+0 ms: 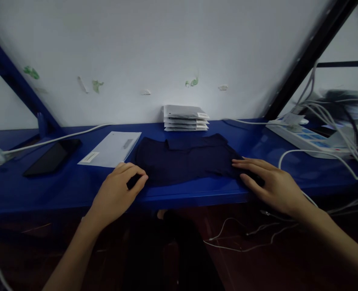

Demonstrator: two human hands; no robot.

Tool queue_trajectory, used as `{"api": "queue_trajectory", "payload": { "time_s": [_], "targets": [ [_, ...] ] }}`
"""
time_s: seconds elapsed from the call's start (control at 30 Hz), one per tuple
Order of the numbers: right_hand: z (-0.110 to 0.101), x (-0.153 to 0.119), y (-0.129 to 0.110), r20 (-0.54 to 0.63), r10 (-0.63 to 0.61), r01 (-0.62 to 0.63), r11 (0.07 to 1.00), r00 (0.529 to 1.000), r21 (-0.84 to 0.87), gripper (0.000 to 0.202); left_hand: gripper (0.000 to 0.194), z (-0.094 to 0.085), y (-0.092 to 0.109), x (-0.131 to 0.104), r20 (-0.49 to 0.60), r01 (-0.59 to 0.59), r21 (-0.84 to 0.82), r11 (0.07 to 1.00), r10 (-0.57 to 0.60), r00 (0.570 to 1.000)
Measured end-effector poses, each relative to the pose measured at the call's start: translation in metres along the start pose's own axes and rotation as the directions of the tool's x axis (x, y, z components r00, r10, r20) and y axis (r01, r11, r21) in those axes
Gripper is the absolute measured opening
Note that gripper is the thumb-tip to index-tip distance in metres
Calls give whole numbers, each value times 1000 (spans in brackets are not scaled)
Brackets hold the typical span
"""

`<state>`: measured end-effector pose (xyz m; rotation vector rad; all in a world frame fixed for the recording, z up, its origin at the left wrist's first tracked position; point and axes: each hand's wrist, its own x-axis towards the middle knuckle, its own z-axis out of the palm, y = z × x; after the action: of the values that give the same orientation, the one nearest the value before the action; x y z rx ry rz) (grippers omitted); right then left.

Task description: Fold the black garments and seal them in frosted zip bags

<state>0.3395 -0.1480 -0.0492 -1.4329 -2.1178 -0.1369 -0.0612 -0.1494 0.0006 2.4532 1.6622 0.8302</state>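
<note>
Dark navy soft fabric piece, folded into a wide strip (188, 161), lies flat near the front edge of a glossy blue tabletop (194, 195). Left hand (118, 190) at its left end, thumb and index tips together, pinching the fabric edge. Right hand (268, 182) touches the right end, fingers on top, thumb apart (can't tell if it's gripping or just resting). Behind the fabric, near the wall: stack of flat pale-grey packets with white labels (185, 118). Left of the fabric, one flat white rectangular packet (110, 147), then a black flat rectangular device (53, 157). Far right, white power strip with blue sockets (309, 139), cables around it.
</note>
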Motion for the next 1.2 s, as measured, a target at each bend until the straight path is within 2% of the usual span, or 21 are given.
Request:
{"api": "queue_trajectory", "payload": {
  "time_s": [0.5, 0.6, 0.7, 0.8, 0.9, 1.0, 1.1, 1.2],
  "targets": [
    [3, -4, -3, 14, 19, -19, 1000, 1000, -3, 36, 27, 1, 2, 0, 21, 1, 18, 1000, -1, 1000],
    [-1, -9, -6, 31, -5, 4, 999, 1000, 39, 36, 30, -1, 4, -4, 3, 9, 64, 998, -9, 1000],
    [-10, -13, -13, 47, -60, 57, 996, 997, 72, 35, 32, -6, 9, -6, -36, 74, 169, 983, -68, 997],
    [-22, -3, -21, 35, -108, 106, 992, 993, 74, 32, 28, -11, 19, 3, -81, 77, 249, 965, -59, 995],
    [-24, 28, -23, -10, -122, 123, 989, 992, 78, 32, 21, -11, 26, 29, -83, -31, 228, 973, 52, 995],
    [-14, 68, -14, 11, -162, 162, 986, 987, 30, 33, 25, -1, 25, 63, 103, -212, 191, 959, 195, 975],
    [2, 99, -2, 149, -167, 172, 985, 975, -21, 35, 34, 11, 18, 88, 297, -298, 240, 924, 222, 929],
    [11, 112, 6, 285, -172, 191, 981, 943, -43, 32, 29, 16, 15, 98, 360, -337, 280, 899, 227, 905]
  ]
}}
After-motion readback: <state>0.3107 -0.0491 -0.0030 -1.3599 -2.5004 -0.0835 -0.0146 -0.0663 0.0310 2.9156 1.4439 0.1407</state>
